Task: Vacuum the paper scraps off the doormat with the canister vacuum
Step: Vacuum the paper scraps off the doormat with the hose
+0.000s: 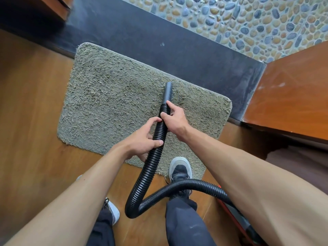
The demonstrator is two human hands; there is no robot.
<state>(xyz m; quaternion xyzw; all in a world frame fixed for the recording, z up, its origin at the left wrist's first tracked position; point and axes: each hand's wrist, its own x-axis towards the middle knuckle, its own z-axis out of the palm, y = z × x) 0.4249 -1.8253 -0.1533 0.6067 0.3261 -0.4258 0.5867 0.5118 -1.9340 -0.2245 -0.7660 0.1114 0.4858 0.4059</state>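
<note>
Looking down past bare forearms and dark trouser knees first. Wrapping the left hand (142, 140) round the ribbed black hose (154, 158) over the doormat's (106, 103) near half, fingers curled right round it. Clamping the right hand (174, 121) on the same hose just further up, closer to the doormat's middle, thumb lying along the ribs, hands touching each other.

Planting the right shoe (180, 167) on the doormat's near edge, with the left shoe (114, 213) back on the wooden floor (32, 103) off its near side. Looping the hose round over that right shoe and off toward the red-and-grey canister vacuum (238, 219), past the doormat's near right corner.

Aiming the smooth black nozzle (167, 93) away, long axis running from the hands toward the doormat's far edge, tip ending close to that edge; touching the pile or not, can't tell.

Facing a dark stone strip (159, 55) along the doormat's far side, pebble flooring (248, 18) beyond that, and a wooden panel (292, 96) boxing in its right end.
</note>
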